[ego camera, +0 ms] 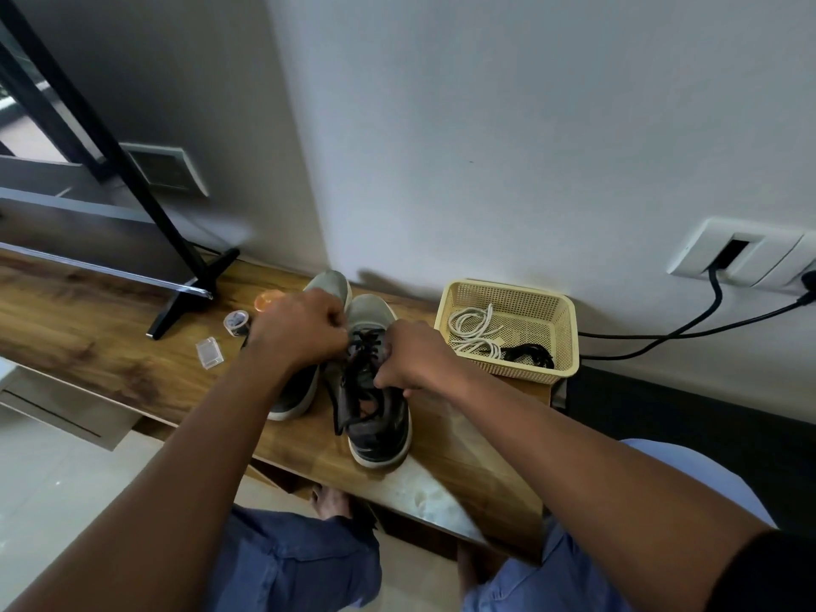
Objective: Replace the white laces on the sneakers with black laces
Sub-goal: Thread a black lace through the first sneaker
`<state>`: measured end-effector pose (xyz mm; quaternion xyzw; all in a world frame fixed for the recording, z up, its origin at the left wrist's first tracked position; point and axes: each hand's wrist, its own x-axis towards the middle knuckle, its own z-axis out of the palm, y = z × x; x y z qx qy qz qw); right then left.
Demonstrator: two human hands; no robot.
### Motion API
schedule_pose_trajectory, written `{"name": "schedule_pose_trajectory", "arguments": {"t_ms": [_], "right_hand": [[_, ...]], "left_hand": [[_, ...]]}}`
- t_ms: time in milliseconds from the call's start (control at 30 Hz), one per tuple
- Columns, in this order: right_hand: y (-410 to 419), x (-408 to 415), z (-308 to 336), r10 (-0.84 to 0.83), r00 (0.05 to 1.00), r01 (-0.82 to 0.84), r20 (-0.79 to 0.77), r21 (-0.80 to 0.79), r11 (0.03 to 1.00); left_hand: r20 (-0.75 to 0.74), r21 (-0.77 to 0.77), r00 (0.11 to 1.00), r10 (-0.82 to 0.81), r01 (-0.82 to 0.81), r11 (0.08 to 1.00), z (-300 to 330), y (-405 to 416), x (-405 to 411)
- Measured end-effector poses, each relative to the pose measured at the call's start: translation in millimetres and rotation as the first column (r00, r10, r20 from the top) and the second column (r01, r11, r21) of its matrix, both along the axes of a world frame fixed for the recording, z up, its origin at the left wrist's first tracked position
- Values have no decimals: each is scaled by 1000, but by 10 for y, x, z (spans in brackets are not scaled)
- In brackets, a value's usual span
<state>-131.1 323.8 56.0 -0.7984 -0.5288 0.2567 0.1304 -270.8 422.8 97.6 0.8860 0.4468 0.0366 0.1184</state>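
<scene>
Two grey sneakers stand side by side on the wooden table [88,337], toes toward the wall. The right sneaker [379,435] has a black lace [353,390] threaded through its eyelets, with loose ends hanging over its left side. My left hand [300,333] is curled over the lace at the upper eyelets, and it hides most of the left sneaker [326,282]. My right hand [410,360] pinches the lace at the right sneaker's right side. A coiled white lace [472,329] and a black lace [530,353] lie in the yellow basket [561,346].
A black TV stand leg [190,298] stands on the table at the left. Near it sit a tape roll [236,322], an orange lid [267,300] and a small clear box [209,352]. Black cables [662,337] run from a wall socket at the right.
</scene>
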Motion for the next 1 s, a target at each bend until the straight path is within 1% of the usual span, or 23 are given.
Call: {"name": "schedule_pose_trajectory", "arguments": {"t_ms": [33, 67, 100, 167, 233, 300, 333, 400, 467, 533, 600, 667, 833, 1000], "right_hand": [[-4, 4, -7, -1, 1000, 1, -13, 6, 1000], [-12, 9, -12, -2, 1000, 2, -26, 12, 1000], [-18, 10, -12, 0, 999, 1, -36, 16, 1000], [-28, 6, -5, 0, 999, 1, -43, 22, 1000], [-35, 2, 3, -2, 999, 3, -41, 25, 1000], [-45, -3, 10, 1, 999, 0, -37, 29, 1000], [-51, -6, 13, 6, 999, -5, -31, 35, 999], [-60, -4, 14, 26, 1000, -26, 9, 59, 998], [-65, 5, 9, 29, 999, -32, 41, 89, 996], [-64, 8, 8, 6, 999, -10, 33, 106, 994], [-62, 1, 3, -19, 1000, 18, 14, 115, 993], [-58, -7, -2, -46, 999, 47, -7, 117, 992], [-40, 16, -2, -108, 987, 117, -115, 74, 990], [-44, 19, -54, -179, 973, 192, -149, 84, 978]], "left_hand": [[-36, 118, 990, 137, -132, 984, 45, 36, -40], [-74, 204, 960, 271, -252, 946, 89, 74, -81], [-97, 255, 923, 371, -337, 906, 130, 114, -130], [-105, 279, 879, 466, -424, 862, 174, 191, -222], [-122, 255, 863, 490, -450, 856, 166, 227, -279], [-113, 238, 884, 455, -420, 876, 131, 208, -286], [-88, 220, 908, 409, -382, 897, 107, 189, -273], [-20, 137, 968, 248, -243, 960, 60, 153, -218], [78, -1, 995, 67, -67, 998, 19, 97, -140], [157, -132, 985, -75, 97, 986, -18, 17, -60], [169, -232, 974, -151, 188, 954, -82, -44, 14], [129, -258, 977, -172, 201, 945, -140, -83, 75], [67, -226, 989, -131, 143, 964, -181, -101, 136], [-11, -204, 993, -118, 113, 972, -219, -115, 174]]}}
